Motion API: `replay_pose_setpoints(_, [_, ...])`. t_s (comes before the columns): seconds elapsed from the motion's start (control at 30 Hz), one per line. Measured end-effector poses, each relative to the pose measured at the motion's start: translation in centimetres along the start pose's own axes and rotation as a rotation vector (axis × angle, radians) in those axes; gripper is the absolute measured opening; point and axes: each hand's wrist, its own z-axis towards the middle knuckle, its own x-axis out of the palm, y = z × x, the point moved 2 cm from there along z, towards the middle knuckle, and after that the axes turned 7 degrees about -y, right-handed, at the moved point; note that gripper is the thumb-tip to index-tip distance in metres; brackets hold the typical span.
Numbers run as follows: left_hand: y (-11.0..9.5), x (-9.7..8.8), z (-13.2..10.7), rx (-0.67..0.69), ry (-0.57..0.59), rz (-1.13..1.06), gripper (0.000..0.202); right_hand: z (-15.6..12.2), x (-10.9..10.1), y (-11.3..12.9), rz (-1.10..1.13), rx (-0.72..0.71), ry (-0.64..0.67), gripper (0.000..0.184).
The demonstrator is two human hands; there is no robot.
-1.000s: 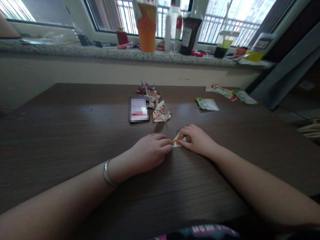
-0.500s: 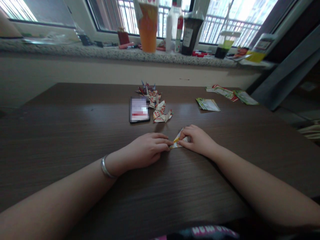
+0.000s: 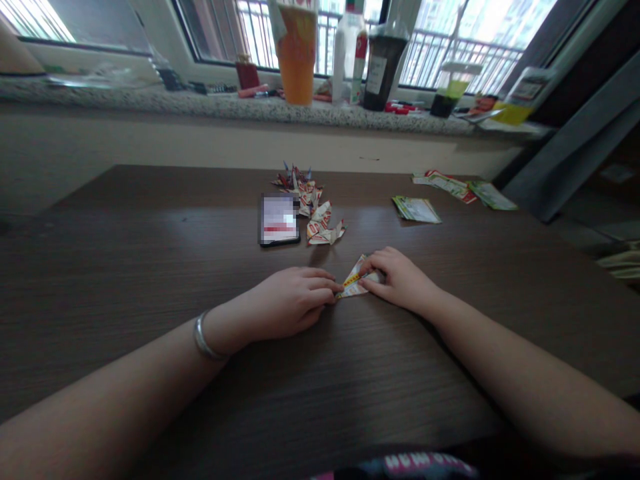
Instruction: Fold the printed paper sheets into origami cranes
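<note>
A small folded piece of printed paper [image 3: 353, 288], white with a yellow strip, lies on the brown table between my hands. My left hand [image 3: 295, 300], with a silver bangle at the wrist, pinches its left tip with the fingertips. On the paper's right side, my right hand [image 3: 397, 277] grips it between thumb and fingers, which cover part of it. Just beyond are several folded paper shapes [image 3: 320, 223] with red and white print. A phone [image 3: 279, 220] with a blurred screen lies beside them on the left.
A stack of printed paper slips [image 3: 417, 209] lies at the back right, with more wrappers [image 3: 450, 186] behind it. On the granite windowsill [image 3: 200, 103] stand an orange drink cup [image 3: 297, 60], a dark drink cup [image 3: 383, 70] and clear bottles. A grey curtain [image 3: 575, 127] hangs at right.
My right hand has shifted slightly to the right along the paper, and more of its yellow strip shows. My left hand has moved a little to the left.
</note>
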Motion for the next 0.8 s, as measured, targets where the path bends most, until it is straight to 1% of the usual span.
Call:
replay_pose_setpoints(0.17, [-0.2,-0.2,0.2,-0.007,0.004,0.002,0.023,0.1,0.4,-0.6,0.034,-0.002,-0.012,0.008])
replay_pose_setpoints(0.3, [-0.3,-0.1,0.2,-0.014,0.019,0.019,0.023,0.2,0.6,-0.6,0.058,0.013,-0.043,0.012])
replay_pose_setpoints(0.37, [-0.3,0.0,0.1,-0.027,0.034,0.037,0.026,0.2,0.5,-0.5,0.063,0.027,-0.052,0.015])
replay_pose_setpoints(0.47, [-0.5,0.0,0.1,0.003,0.020,0.065,0.029,0.2,0.3,-0.3,0.054,0.060,-0.051,0.019])
replay_pose_setpoints(0.6, [-0.7,-0.1,0.1,0.026,-0.015,0.096,0.020,0.1,0.1,-0.3,0.020,0.075,-0.035,0.022])
replay_pose_setpoints(0.7, [-0.9,-0.2,0.2,0.008,-0.023,0.093,0.015,-0.1,0.2,-0.4,0.034,0.079,-0.045,0.019])
replay_pose_setpoints(0.8, [-1.1,-0.2,0.2,-0.007,-0.030,0.089,0.013,-0.1,0.5,-0.5,0.043,0.084,-0.072,0.012])
